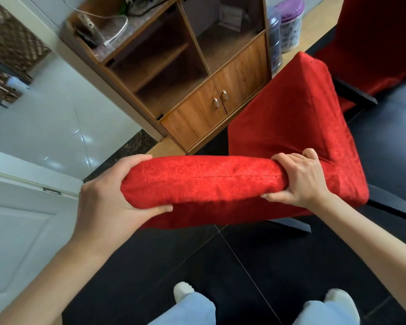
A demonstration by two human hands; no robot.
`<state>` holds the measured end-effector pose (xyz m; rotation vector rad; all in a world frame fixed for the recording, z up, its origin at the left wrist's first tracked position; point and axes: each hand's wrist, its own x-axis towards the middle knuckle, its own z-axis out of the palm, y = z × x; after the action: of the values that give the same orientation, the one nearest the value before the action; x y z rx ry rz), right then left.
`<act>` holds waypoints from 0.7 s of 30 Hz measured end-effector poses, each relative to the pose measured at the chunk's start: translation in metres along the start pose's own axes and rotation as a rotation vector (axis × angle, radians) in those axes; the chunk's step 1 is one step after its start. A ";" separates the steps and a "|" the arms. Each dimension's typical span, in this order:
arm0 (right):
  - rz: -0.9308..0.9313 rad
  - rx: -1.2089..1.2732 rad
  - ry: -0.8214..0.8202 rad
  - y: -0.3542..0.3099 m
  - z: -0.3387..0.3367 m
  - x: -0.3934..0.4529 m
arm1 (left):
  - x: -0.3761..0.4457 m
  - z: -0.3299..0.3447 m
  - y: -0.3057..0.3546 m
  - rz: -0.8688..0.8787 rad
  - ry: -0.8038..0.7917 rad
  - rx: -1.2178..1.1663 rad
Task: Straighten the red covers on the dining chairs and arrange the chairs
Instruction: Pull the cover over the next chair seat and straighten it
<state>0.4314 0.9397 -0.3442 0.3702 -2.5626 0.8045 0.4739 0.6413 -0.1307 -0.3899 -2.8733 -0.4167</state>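
A dining chair in a red cover [288, 118] stands in front of me, its seat reaching away to the upper right. I look down on the padded top of its backrest [204, 179], a red roll with a seam along it. My left hand [108, 195] grips the roll's left end, thumb underneath. My right hand [300, 179] grips the right end, fingers over the top. A second red-covered chair [373, 43] is at the upper right, cut off by the frame.
A wooden cabinet [197, 109] with open shelves and two small doors stands just beyond the chair. A light tabletop [314, 26] with two patterned jars [288, 24] lies at the upper right. A white door [21, 231] is at the left. The floor is dark tile [220, 266].
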 end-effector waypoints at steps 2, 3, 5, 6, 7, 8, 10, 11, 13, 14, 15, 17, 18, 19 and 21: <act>0.009 0.007 -0.022 0.000 -0.007 -0.001 | 0.002 -0.003 0.006 0.022 -0.007 0.001; 0.017 0.010 -0.038 -0.001 -0.012 -0.002 | 0.003 -0.004 0.009 0.031 -0.012 0.004; 0.050 0.030 -0.086 -0.002 -0.021 -0.003 | 0.005 -0.006 0.016 0.046 -0.027 -0.004; 0.073 0.041 -0.114 -0.002 -0.025 -0.004 | 0.006 -0.006 0.020 0.055 -0.028 -0.008; 0.096 0.050 -0.144 -0.002 -0.030 -0.005 | 0.007 -0.007 0.025 0.063 -0.029 -0.013; 0.118 0.056 -0.173 -0.001 -0.035 -0.006 | 0.007 -0.007 0.030 0.075 -0.031 -0.016; 0.160 0.063 -0.230 0.001 -0.048 -0.008 | 0.010 -0.006 0.042 0.106 -0.033 -0.023; 0.182 0.068 -0.255 0.002 -0.055 -0.009 | 0.011 -0.006 0.049 0.119 -0.031 -0.028; 0.226 0.086 -0.297 0.006 -0.069 -0.013 | 0.013 -0.005 0.063 0.144 -0.025 -0.030; 0.250 0.092 -0.315 0.007 -0.076 -0.015 | 0.014 -0.004 0.070 0.160 -0.024 -0.024; 0.276 0.094 -0.332 0.009 -0.082 -0.018 | 0.015 -0.004 0.077 0.173 -0.027 -0.018; 0.328 0.094 -0.364 0.011 -0.094 -0.024 | 0.016 -0.004 0.090 0.202 -0.034 -0.007; 0.353 0.092 -0.375 0.012 -0.099 -0.026 | 0.017 -0.004 0.096 0.218 -0.034 -0.004; 0.377 0.086 -0.387 0.013 -0.104 -0.026 | 0.018 -0.005 0.102 0.229 -0.034 -0.005; 0.415 0.073 -0.417 0.015 -0.112 -0.027 | 0.019 -0.005 0.112 0.241 -0.038 -0.009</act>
<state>0.4847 1.0217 -0.2810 0.0196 -3.0626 1.0606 0.4891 0.7475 -0.0932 -0.7434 -2.8134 -0.3827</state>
